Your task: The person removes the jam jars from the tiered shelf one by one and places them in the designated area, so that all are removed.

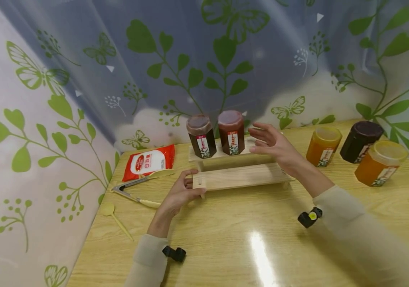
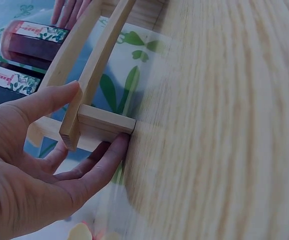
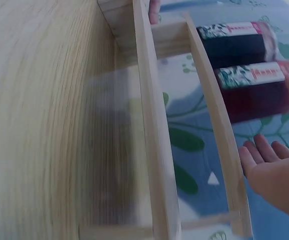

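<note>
A two-step wooden rack (image 1: 240, 177) stands on the table. My left hand (image 1: 180, 193) grips the left end of its lower step; in the left wrist view the fingers of this hand (image 2: 49, 160) spread around the step's end and leg. On the upper step, side by side, stand a dark jam jar (image 1: 204, 147) and a red jam jar (image 1: 234, 139). Just right of the red jar is my right hand (image 1: 279, 149), fingers loosely extended with nothing held. In the right wrist view, that hand (image 3: 279, 172) is beside the upper step, its thumb overlapping the red jar.
To the right stand two amber jars (image 1: 322, 147), (image 1: 378, 167) and a dark purple jar (image 1: 356, 145). At left lie a red-and-white packet (image 1: 148, 162), tongs (image 1: 129, 194) and a yellow spoon (image 1: 116, 219). A patterned curtain (image 1: 175, 91) hangs behind the table (image 1: 226, 239).
</note>
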Available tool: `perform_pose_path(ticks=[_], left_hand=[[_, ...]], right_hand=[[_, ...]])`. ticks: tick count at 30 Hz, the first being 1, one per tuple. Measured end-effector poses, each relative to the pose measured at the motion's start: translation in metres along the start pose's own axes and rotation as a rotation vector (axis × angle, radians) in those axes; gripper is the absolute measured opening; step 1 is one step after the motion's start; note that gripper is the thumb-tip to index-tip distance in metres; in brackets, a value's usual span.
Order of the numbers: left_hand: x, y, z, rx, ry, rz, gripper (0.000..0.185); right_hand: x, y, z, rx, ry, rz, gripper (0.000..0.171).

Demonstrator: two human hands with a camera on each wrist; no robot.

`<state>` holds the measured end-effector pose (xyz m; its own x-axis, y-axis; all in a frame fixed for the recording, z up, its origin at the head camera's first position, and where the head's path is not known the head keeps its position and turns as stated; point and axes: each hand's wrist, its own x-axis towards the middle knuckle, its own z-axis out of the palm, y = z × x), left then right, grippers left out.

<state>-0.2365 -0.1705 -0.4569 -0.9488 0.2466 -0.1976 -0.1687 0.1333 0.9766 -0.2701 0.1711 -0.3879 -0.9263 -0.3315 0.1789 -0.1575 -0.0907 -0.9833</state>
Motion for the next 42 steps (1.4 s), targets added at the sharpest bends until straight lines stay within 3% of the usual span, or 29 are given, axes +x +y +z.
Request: perform_pose_path(ticks=[6,14,23,31,42], left_hand=[[0.0,-0.002,0.0,-0.008,-0.003,0.002,0.073],[0.0,0.0,-0.003,0.008,-0.006,0.005,0.072],[0.0,-0.001,-0.003,-0.002,-0.007,0.003,0.072],[0.0,0.0,-0.001,-0.01,-0.003,-0.007,0.073],[-0.001,0.0,-0.001,0.009,-0.004,-0.003,0.071]], right_hand=[[0.02,0.003,0.023,-0.075,0.015,0.034,0.08],[0.036,0.002,0.049,-0.243,0.124,0.097,0.088],[0.04,0.007,0.06,-0.45,0.238,0.098,0.086],[0.028,0.008,0.054,-0.466,0.259,0.091,0.087],[-0.003,0.01,0.031,-0.353,0.197,0.053,0.089]])
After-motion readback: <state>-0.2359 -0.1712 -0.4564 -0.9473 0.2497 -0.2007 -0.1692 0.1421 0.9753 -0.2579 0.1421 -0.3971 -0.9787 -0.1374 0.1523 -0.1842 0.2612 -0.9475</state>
